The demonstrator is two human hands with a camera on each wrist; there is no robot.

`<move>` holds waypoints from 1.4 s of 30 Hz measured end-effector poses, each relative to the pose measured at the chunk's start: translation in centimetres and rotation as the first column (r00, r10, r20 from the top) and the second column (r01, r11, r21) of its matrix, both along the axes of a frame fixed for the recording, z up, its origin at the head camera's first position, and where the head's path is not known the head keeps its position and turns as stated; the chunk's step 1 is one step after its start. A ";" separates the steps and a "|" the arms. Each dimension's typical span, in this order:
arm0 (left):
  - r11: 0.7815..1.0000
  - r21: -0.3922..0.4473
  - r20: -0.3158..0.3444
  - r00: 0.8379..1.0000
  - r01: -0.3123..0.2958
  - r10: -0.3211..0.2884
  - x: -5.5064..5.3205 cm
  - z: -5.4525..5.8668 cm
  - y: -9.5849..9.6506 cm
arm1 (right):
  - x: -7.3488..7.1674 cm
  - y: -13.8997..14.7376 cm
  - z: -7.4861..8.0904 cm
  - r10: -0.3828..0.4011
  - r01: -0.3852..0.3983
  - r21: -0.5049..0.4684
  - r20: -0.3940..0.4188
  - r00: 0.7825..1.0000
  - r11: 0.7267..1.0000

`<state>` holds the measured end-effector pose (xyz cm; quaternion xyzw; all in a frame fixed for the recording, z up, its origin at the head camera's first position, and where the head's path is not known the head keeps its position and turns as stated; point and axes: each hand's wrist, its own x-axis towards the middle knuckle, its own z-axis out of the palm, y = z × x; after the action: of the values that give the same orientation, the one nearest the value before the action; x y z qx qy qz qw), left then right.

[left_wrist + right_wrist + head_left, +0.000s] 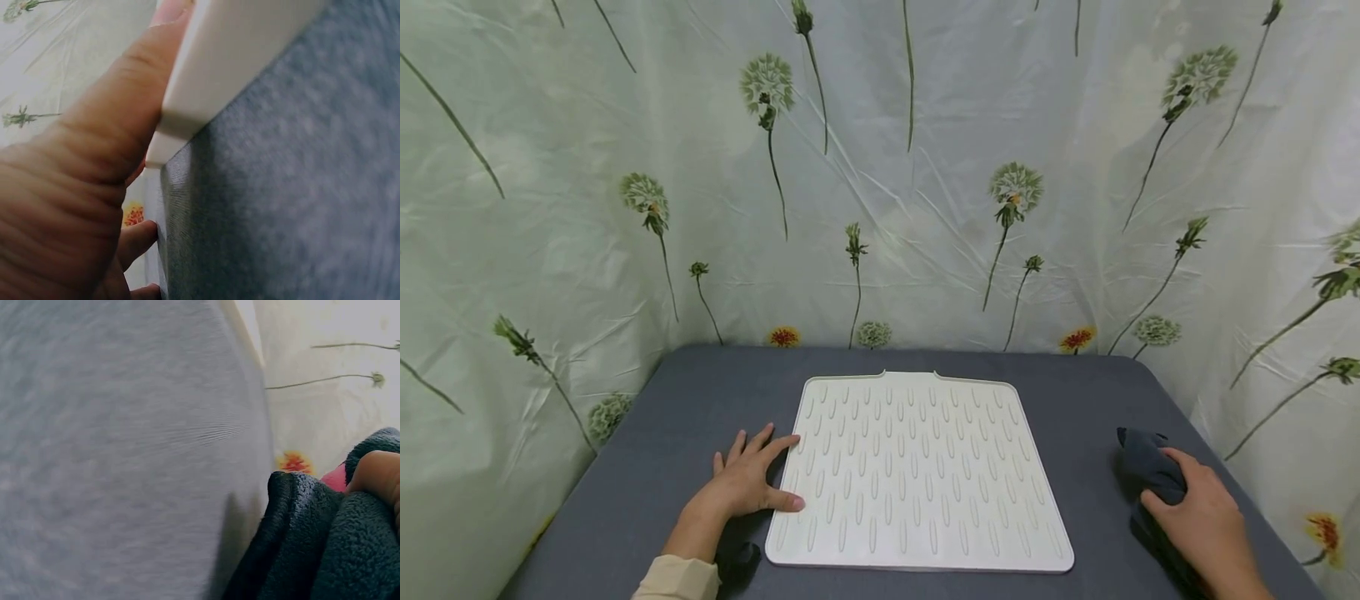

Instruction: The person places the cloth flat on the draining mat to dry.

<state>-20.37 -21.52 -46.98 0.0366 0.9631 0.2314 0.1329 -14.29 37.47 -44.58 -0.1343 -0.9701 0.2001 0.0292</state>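
Note:
A white rectangular tray (917, 475) with rows of short raised ribs lies on the grey table, its far edge shaped like a spout. My left hand (741, 483) is spread at its left side, thumb and index fingertip resting on the rim. In the left wrist view the thumb (119, 106) lies along the tray's white edge (231, 56), other fingertips down on the table cover. Off to the right, my right hand (1210, 517) grips a bunched dark grey cloth (1150, 467). The fluffy pile of this cloth (312, 531) shows in the right wrist view, with a pink bit beside the finger.
A grey fabric cover (730, 383) spans the table. Behind and at both sides hangs a pale curtain (917, 192) printed with dandelions. A small dark object (739, 567) sits by the left wrist, near the tray's front left corner.

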 end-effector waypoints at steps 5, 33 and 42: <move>0.999 0.028 -0.001 1.000 -0.018 0.018 0.2 -0.1 -0.1 | 0.4 -0.7 1.2 -0.029 0.029 -0.008 -0.102 0.994 1.000; 0.999 0.051 -0.022 1.000 -0.020 0.022 0.3 -0.1 0.0 | -0.2 -13.0 6.1 0.293 -0.320 0.042 -0.526 0.798 0.946; 0.999 0.042 -0.024 1.000 -0.019 0.020 0.2 -0.4 -0.1 | -1.5 -18.1 5.3 0.413 -0.434 0.076 -0.489 0.768 0.898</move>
<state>-20.22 -21.62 -47.38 0.0329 0.9598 0.2525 0.1179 -15.80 19.39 -39.23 0.1427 -0.9307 0.2488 0.2270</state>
